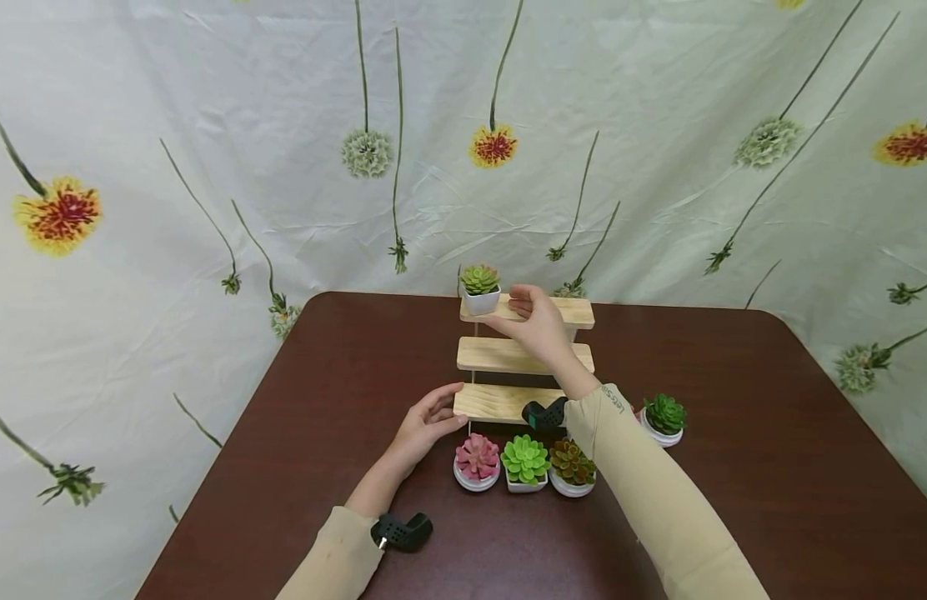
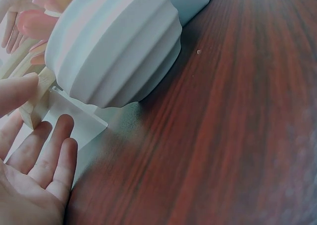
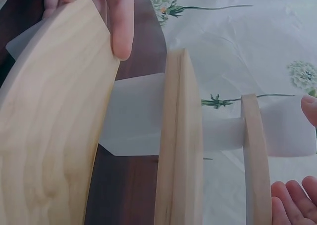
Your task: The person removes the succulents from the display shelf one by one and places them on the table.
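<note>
A three-tier wooden shelf stand point(image 1: 493, 356) with translucent side supports stands on the table. On the left of its top tier sits a green succulent in a white square pot point(image 1: 482, 302). Just right of that pot is my right hand point(image 1: 534, 325), thumb close to the pot and fingers loosely bent, apart from it; whether the thumb touches cannot be told. My left hand point(image 1: 426, 427) holds the left end of the bottom tier, thumb and fingers on either side of the board. In the left wrist view, a white fluted pot point(image 2: 119, 46) with a pink succulent is near that hand.
In front of the stand are a pink succulent point(image 1: 477, 458), a bright green succulent point(image 1: 525, 460) and a reddish-brown succulent point(image 1: 572, 463), all in white pots. A dark green succulent point(image 1: 664, 415) stands right, beside something red mostly behind my sleeve. A flowered curtain point(image 1: 283, 125) hangs behind the table.
</note>
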{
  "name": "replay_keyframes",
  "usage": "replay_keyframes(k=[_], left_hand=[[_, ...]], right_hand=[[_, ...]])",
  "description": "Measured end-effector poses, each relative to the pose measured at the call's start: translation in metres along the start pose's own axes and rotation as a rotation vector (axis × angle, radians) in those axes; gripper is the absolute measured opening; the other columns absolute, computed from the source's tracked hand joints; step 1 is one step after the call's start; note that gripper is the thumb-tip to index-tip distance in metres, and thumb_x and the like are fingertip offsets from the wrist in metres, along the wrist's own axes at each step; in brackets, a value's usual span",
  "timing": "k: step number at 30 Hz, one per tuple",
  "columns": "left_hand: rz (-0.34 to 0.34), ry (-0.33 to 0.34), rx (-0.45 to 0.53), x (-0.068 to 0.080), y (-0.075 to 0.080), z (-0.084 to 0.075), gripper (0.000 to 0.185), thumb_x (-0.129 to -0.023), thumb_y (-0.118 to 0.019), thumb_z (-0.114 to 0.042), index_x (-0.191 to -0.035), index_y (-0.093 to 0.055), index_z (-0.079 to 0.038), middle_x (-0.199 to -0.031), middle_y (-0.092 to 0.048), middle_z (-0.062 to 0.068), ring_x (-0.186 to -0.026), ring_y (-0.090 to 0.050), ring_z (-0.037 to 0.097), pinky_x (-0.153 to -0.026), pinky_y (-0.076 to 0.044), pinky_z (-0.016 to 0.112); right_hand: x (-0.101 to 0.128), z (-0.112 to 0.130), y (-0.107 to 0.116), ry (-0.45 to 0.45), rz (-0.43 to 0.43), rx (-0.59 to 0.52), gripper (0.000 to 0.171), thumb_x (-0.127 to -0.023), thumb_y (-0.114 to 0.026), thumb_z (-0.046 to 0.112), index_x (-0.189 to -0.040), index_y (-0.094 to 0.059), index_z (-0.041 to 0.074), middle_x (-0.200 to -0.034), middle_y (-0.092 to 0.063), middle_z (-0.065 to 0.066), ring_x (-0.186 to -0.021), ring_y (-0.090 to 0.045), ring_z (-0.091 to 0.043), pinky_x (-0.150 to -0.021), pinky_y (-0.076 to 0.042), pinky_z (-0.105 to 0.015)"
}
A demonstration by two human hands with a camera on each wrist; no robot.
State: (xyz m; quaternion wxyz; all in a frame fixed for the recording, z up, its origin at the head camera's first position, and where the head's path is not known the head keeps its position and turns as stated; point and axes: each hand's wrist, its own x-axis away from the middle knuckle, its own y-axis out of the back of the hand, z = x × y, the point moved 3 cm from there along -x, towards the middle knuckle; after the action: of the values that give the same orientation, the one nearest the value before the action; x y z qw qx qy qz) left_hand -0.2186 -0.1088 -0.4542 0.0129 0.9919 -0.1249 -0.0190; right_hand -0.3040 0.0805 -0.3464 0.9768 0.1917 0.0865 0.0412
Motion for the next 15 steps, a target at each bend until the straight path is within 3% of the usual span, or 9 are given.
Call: replay_keyframes(k=[7,15], left_hand=[[0.004,0.001,0.002,0.0,0.0,-0.001,0.051,-0.087,-0.064,-0.002,-0.135,-0.047,-0.001,-0.135,-0.048,0.019,-0.1,-0.057,0.026,-0.082,-0.046,0.024],[0.008,-0.001,-0.002,0.001,0.0,-0.001,0.052,-0.087,-0.064,-0.002,-0.136,-0.046,-0.001,-0.135,-0.048,0.02,-0.1,-0.057,0.026,-0.082,-0.046,0.023]], right_hand=[[-0.008,0.003,-0.013,0.018,-0.027,-0.007,0.075,-0.076,-0.079,0.029,-0.136,-0.042,0.003,-0.129,-0.05,-0.012,-0.119,-0.049,-0.025,-0.097,-0.04,-0.035],[-0.012,0.006,-0.029,0.024,-0.101,0.041,0.082,-0.072,-0.08,0.038,-0.137,-0.04,0.006,-0.129,-0.049,-0.01,-0.118,-0.048,-0.024,-0.095,-0.041,-0.035]])
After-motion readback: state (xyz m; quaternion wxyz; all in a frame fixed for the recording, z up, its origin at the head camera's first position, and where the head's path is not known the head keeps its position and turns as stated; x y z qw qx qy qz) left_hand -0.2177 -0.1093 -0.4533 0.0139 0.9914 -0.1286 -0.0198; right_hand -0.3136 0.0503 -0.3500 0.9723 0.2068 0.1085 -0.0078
